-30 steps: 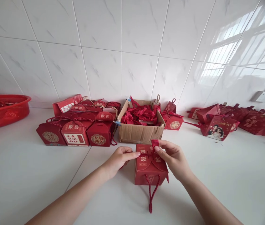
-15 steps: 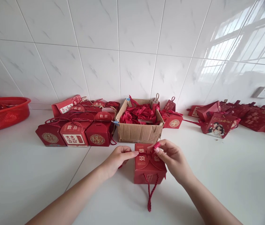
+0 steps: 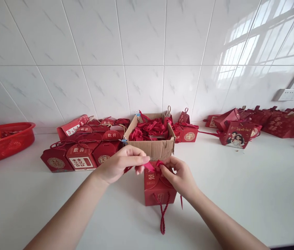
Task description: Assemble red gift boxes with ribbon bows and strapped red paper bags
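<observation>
A small red gift box [image 3: 158, 189] with gold print stands on the white counter in front of me, its red cord handle [image 3: 163, 215] hanging down the near side. A red ribbon [image 3: 152, 166] lies across its top. My left hand [image 3: 122, 165] pinches the ribbon's left end, raised a little above the box. My right hand [image 3: 179, 177] pinches the ribbon at the box's top right, fingers closed.
A cardboard carton [image 3: 152, 144] full of red ribbons stands just behind the box. Several finished red gift boxes [image 3: 81, 154] sit in rows at left, more red bags [image 3: 236, 133] at right along the tiled wall. A red plastic basin [image 3: 5, 142] is far left.
My left hand rose from the box's left side and now pulls the ribbon end up and to the left. The view shifted slightly; the box sits lower left in frame.
</observation>
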Tool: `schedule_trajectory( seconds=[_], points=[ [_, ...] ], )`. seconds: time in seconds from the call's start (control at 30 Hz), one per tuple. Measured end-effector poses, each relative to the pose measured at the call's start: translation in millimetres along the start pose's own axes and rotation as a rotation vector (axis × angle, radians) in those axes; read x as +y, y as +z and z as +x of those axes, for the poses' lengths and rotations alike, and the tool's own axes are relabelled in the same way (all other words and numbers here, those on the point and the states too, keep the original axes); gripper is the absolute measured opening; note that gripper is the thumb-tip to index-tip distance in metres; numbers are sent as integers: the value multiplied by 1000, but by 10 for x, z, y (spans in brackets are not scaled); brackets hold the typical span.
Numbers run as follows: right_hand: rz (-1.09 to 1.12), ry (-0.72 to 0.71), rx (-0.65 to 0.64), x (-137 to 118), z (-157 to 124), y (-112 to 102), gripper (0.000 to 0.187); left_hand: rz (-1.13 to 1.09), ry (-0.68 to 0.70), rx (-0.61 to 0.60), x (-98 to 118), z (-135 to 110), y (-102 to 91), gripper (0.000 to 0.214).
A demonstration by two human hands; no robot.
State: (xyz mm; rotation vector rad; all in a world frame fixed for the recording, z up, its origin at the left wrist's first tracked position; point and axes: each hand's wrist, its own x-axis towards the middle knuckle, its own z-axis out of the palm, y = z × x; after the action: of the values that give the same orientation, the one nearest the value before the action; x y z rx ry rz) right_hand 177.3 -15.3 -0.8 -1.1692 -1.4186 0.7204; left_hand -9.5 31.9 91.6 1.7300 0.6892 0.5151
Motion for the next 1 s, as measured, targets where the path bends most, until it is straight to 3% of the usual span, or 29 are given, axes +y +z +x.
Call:
schedule_trajectory(
  seconds=[0.1,0.2,0.4,0.57,0.7,0.8,0.9,1.0],
  points=[
    [-13,-114,-87,-18,-7,-22,11,-14,36,-91,176,138,178,29],
    [-45,-226,-159,-24,-17,-49,12,-70,49,-55,171,300,300,25],
    [35,-89,-129,38,12,-32,37,-386,66,-12,-113,409,210,56],
    [42,-96,-145,37,19,-39,39,-18,68,244,-348,265,153,43],
    [48,-86,-150,15,3,-39,41,133,76,270,-475,153,236,29],
    [50,-82,-141,19,-20,-10,37,203,137,371,-547,127,298,21],
    [109,-60,-69,43,-52,27,24,241,193,436,-589,119,335,14],
    [148,-22,19,65,-80,45,30,256,213,420,-593,100,360,13]
  ],
)
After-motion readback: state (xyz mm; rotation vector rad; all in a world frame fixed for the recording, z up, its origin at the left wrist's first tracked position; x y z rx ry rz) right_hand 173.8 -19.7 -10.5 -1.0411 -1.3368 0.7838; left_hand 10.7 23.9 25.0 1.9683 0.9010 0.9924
